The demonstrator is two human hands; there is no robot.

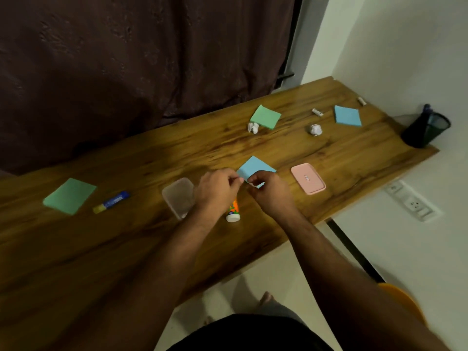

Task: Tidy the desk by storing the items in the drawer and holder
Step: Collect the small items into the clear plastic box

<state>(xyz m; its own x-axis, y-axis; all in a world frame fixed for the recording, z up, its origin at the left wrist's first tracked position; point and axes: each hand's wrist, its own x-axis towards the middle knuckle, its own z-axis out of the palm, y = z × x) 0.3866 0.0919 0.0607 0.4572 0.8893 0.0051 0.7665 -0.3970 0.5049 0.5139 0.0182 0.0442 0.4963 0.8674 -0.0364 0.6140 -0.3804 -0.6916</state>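
My left hand point(217, 186) and my right hand point(266, 188) meet over the front middle of the wooden desk point(152, 158), fingers curled, pinching a small white item point(249, 184) between them; what it is cannot be told. Just behind them lies a blue sticky-note pad point(255, 167). An orange glue bottle point(233, 211) with a white cap lies under my left wrist. A clear plastic box point(178, 197) sits left of my hands, a pink lid point(307, 178) to the right. The black mesh holder point(425, 130) stands at the far right edge.
Green pads point(69, 196) point(266, 116), another blue pad point(347, 116), a blue glue stick point(111, 201), two crumpled paper balls point(253, 127) point(315, 129) and two small white erasers point(317, 112) point(362, 101) are scattered on the desk. A dark curtain hangs behind.
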